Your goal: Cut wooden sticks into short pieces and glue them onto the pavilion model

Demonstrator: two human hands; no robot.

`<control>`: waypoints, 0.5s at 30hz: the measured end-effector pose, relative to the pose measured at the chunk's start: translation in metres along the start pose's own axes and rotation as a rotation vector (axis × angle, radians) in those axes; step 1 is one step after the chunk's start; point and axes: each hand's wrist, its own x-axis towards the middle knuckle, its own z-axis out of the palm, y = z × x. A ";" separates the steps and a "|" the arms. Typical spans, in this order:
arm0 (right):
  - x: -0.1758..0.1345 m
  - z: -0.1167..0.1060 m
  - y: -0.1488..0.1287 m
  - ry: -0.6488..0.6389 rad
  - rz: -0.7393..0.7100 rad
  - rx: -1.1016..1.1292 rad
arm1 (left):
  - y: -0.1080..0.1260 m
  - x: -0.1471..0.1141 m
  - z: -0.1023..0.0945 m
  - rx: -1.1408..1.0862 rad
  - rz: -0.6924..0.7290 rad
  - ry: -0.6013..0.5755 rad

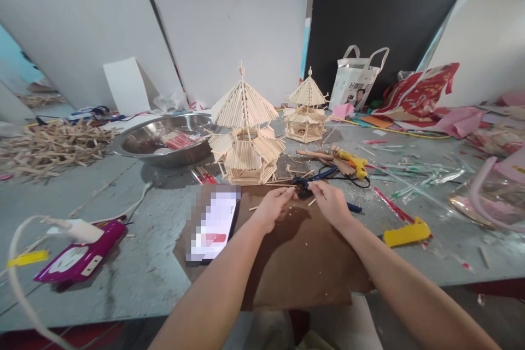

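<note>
Both my hands meet over a brown board at the table's front. My left hand is closed in a pinch, its fingertips beside a thin wooden stick; what lies between them is too small to make out. Just to the right, my right hand also pinches something I cannot make out, close to a dark blue-handled tool lying behind it. A larger stick-built pavilion model with a pointed roof stands upright behind my left hand. Farther back is a smaller pavilion model.
A phone lies left of my hands. Farther left are a steel basin, a stick pile and a purple power strip with a white cable. At right lie a yellow-handled cutter, plastic wrappers and a yellow glue gun.
</note>
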 end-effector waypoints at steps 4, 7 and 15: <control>-0.001 -0.001 0.009 0.056 0.044 -0.054 | 0.004 0.000 -0.005 -0.163 -0.005 0.045; -0.005 0.005 0.009 -0.037 -0.079 -0.206 | 0.006 0.000 -0.005 -0.190 -0.056 -0.019; -0.009 0.011 0.000 -0.105 -0.182 -0.417 | 0.001 0.002 -0.002 -0.132 0.010 0.005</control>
